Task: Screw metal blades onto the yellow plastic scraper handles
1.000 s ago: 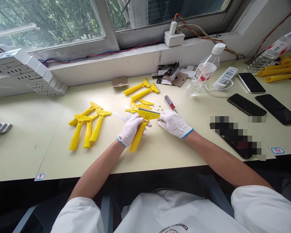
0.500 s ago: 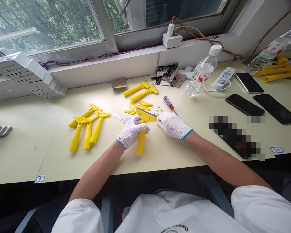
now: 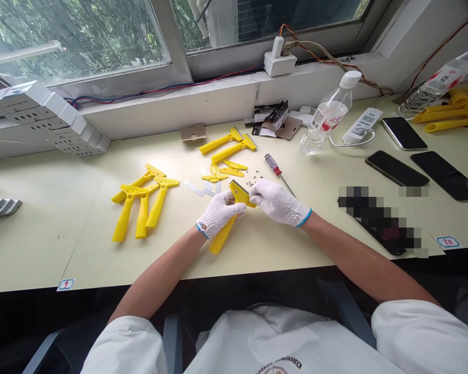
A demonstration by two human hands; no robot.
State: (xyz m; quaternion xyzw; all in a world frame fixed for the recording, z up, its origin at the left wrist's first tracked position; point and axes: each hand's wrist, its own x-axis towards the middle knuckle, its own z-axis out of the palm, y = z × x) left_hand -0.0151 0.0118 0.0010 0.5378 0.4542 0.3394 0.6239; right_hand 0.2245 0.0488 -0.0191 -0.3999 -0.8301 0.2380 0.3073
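A yellow scraper [image 3: 223, 235] with a blade along its head is gripped near the neck by my gloved left hand [image 3: 220, 212]; its handle slants down to the left. My gloved right hand [image 3: 277, 201] has its fingers pinched together at the right end of the scraper's head, and whatever lies between the fingertips is hidden. Small screws [image 3: 251, 182] are scattered just beyond the right hand. A screwdriver [image 3: 273, 165] with a clear and red handle lies behind them. Loose yellow cover pieces [image 3: 234, 171] and flat metal blades [image 3: 194, 188] lie beyond the left hand.
Several yellow scraper handles [image 3: 142, 213] lie at the left. Two scrapers with blades [image 3: 234, 148] rest farther back, near a small brown box [image 3: 193, 132]. A water bottle [image 3: 325, 117], a power strip [image 3: 362, 125] and phones [image 3: 397, 169] occupy the right side.
My right hand has come from beside the screws to the scraper's head. The scraper has tilted, its handle swinging left, and my left hand has shifted slightly right with it.
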